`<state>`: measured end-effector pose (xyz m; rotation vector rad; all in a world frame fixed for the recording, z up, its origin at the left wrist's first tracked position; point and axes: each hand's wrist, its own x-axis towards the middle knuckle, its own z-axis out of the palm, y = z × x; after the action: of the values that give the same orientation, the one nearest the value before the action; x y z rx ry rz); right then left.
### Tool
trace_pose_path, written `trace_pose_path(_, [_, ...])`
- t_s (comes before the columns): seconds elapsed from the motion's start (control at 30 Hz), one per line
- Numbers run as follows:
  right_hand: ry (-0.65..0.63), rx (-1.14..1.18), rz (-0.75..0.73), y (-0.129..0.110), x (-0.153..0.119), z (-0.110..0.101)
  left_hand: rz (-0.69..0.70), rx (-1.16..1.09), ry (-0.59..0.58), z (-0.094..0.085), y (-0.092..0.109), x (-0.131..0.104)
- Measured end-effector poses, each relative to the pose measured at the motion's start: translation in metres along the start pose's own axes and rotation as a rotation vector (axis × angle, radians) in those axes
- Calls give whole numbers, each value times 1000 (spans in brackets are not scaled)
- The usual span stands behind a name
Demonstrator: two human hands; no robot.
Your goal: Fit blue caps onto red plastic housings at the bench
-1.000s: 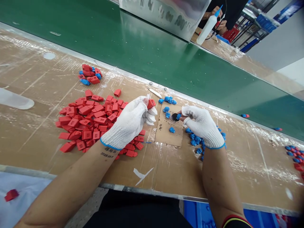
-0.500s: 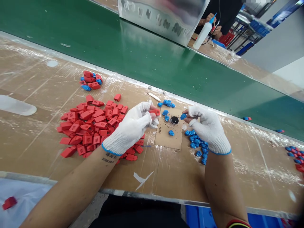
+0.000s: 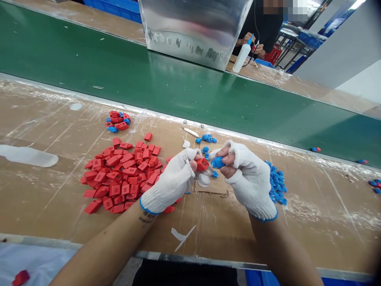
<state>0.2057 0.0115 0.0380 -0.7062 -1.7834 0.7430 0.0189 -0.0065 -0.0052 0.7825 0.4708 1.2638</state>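
Both hands wear white knit gloves with bare fingertips. My left hand [image 3: 178,174] is closed on a small hollow red plastic piece [image 3: 203,164], its open end facing right. Pinched in my right hand [image 3: 247,174] is a small blue plastic piece [image 3: 218,162], just right of the red one with a narrow gap between them. A large heap of red pieces [image 3: 125,171] lies to the left of my left hand. Beyond my right wrist spreads a pile of blue pieces [image 3: 277,182]. The cardboard sheet [image 3: 211,188] under my hands is partly hidden, with a few blue pieces [image 3: 208,138] near its far end.
A green conveyor belt [image 3: 119,83] runs behind the table, with a metal box [image 3: 196,39] beyond it. Mixed red and blue pieces [image 3: 118,120] sit at the back left. A white pointed tool [image 3: 190,132] lies near the belt. A co-worker [image 3: 262,31] works across, beside a bottle [image 3: 241,57].
My right hand has moved left, bringing the blue piece close to the red one. My left hand has shifted slightly right and down, turning the red piece's open end into view. The camera view has tilted.
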Motion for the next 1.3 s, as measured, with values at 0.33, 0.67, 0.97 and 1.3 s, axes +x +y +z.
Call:
trace_pose_path(0.33, [31,-40,-17,5,-2,10,-23,93,-10,-3,-11,1])
trace_pose_path(0.67, [-156,-182,-150,4,5,8,60,226,94,-7,-20,-3])
trace_pose_path(0.97, [-66,-120,-29,13,2,3,74,615,13,7,-1,-10])
trace_pose_path(1.3, [-91,6,-7,8,-2,14,351,1199,68,3,8,-20])
